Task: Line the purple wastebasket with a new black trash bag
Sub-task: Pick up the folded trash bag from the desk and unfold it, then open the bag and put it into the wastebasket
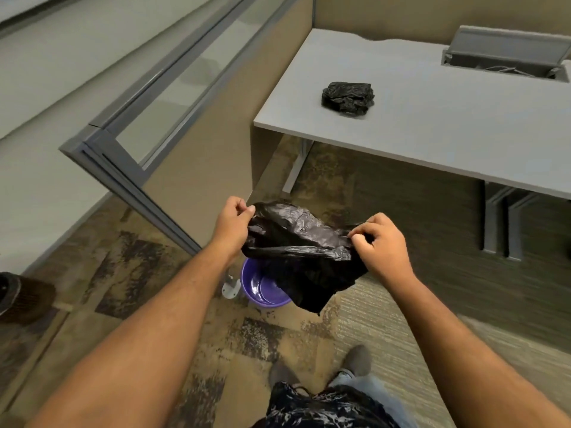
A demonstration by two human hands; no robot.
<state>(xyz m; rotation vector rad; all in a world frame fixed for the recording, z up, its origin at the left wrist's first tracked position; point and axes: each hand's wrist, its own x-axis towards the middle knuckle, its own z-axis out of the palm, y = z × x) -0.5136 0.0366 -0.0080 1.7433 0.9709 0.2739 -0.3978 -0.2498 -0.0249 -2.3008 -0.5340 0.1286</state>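
Observation:
A black trash bag (299, 245) hangs stretched between both hands above the floor. My left hand (233, 219) pinches its left edge and my right hand (381, 244) pinches its right edge. Directly below stands the purple wastebasket (251, 278), unlined inside, with the bag's lower corner covering its right side. A second black bag (347, 98) lies crumpled on the white desk (432, 125).
A cubicle partition (197, 168) with a grey frame and glass top stands just left of the wastebasket. A small metal foot (231, 288) sits on the carpet beside the basket. My shoes (355, 362) are near the bottom. A dark object (18, 296) lies at the left edge.

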